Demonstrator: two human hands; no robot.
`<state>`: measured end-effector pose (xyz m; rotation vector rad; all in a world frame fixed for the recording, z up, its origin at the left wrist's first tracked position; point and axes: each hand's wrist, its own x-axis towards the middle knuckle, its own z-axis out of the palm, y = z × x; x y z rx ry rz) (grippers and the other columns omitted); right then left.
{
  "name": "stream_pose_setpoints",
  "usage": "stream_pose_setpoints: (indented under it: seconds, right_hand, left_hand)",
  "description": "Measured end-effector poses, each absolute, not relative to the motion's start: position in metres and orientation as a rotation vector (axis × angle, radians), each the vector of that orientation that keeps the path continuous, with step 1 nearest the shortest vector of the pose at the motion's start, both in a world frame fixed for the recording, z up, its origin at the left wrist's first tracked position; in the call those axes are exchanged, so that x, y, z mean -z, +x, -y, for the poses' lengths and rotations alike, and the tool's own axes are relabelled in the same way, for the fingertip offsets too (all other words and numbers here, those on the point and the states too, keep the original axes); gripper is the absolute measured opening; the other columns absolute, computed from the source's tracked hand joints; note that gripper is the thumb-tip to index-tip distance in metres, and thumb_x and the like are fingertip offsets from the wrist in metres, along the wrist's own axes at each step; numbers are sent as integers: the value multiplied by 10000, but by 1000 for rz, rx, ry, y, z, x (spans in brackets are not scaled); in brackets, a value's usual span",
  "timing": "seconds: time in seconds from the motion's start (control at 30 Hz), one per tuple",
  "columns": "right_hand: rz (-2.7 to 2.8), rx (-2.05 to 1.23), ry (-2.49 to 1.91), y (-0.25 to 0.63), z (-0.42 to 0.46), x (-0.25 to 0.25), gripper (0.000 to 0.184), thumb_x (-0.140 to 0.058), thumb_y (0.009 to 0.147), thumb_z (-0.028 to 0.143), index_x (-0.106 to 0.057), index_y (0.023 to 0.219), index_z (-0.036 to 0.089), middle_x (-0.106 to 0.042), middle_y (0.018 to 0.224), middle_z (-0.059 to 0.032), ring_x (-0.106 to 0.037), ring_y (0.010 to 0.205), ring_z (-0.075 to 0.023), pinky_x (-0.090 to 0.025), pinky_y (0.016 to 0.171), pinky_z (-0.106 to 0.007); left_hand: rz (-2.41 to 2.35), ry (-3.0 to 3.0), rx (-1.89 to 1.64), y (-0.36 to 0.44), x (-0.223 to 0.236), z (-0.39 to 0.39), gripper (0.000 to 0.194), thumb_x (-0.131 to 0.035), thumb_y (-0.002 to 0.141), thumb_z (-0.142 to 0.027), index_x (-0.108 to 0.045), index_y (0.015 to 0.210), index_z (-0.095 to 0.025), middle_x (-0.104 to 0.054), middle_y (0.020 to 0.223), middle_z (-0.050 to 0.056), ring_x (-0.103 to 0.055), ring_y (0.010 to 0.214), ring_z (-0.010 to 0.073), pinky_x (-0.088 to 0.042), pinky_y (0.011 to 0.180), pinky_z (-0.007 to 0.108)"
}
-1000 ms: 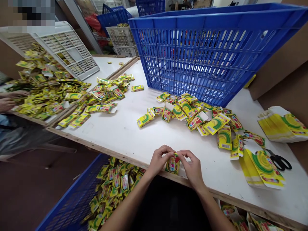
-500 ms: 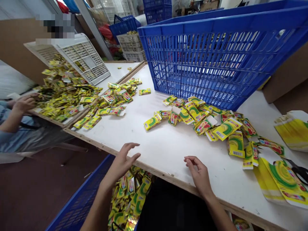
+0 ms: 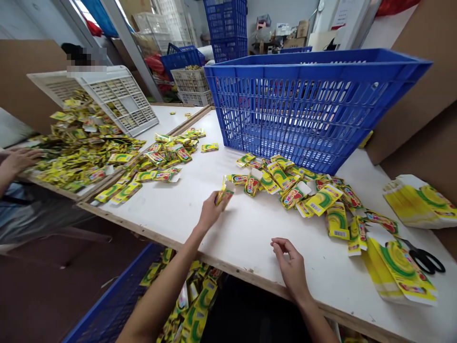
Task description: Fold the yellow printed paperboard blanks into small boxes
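Observation:
My left hand (image 3: 210, 210) reaches over the white table and grips a small yellow box (image 3: 224, 194) between thumb and fingers, at the near left end of a loose row of boxes. The heap of yellow, green and red boxes (image 3: 280, 176) lies just beyond it, some with white flaps standing out. Near the table's front edge rests my right hand (image 3: 291, 264), its fingers curled with thumb and fingertips close together. Whether anything small is between those fingertips I cannot make out.
A large blue crate (image 3: 285, 114) stands behind the heap. Black scissors (image 3: 424, 259) and flat cartons (image 3: 400, 271) lie at right. Below the edge is a blue bin (image 3: 117, 290) of boxes. Leftward, a white basket (image 3: 121, 100) tips over a packet pile, beside another person's hand (image 3: 21, 159).
My left hand has moved forward from the table edge and closed on a small yellow box. My right hand has stayed nearly in place. The camera view has tilted up somewhat.

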<state>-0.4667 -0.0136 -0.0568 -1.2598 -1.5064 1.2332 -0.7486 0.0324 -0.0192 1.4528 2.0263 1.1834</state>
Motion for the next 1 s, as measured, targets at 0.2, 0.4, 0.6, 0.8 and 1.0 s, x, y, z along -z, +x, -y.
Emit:
stream_pose_setpoints:
  seconds: [0.2, 0.4, 0.6, 0.8, 1.0]
  right_hand:
    - [1451, -1238, -1080, -481, 17, 52, 250, -574, 879, 345, -569, 1087, 208, -663, 1076, -90, -638, 964, -213, -513, 812, -339]
    - [1515, -1268, -1059, -469, 18, 53, 315, -556, 897, 314, -507, 1193, 218, -678, 1025, -71, -640, 944, -196, -513, 823, -324]
    - [1696, -1424, -1021, -461, 7, 48, 318, -540, 896, 317, -536, 1203, 234, -691, 927, -28, -648, 815, -178, -519, 747, -288]
    - [1710, -1219, -1009, -454, -6, 49, 189, -555, 887, 362, -653, 860, 203, -676, 863, -43, -625, 811, -190, -509, 743, -294]
    - [1631, -1219, -1033, -445, 2, 51, 221, -586, 878, 345, -679, 1036, 220, -705, 992, -64, -645, 910, -210, -519, 793, -334]
  left_hand:
    - [-1495, 1315, -1260, -646, 31, 37, 348, -549, 887, -343, -475, 1201, -213, -655, 982, 58, -645, 856, 182, -512, 729, 274]
    - [-1187, 1102, -1252, -628, 37, 46, 403, -620, 860, -285, -443, 1218, -239, -626, 983, 44, -631, 826, 163, -504, 728, 267]
    - [-1247, 1158, -1133, -641, 37, 47, 205, -648, 835, -309, -647, 982, -166, -659, 906, 56, -628, 845, 191, -502, 766, 290]
    - [-1194, 1151, -1298, -621, 37, 38, 237, -659, 825, -272, -650, 1049, -196, -664, 1031, 79, -630, 953, 208, -497, 835, 308]
    - [-1236, 1174, -1240, -610, 36, 33, 217, -664, 819, -291, -679, 1000, -172, -697, 985, 89, -653, 925, 219, -506, 854, 342]
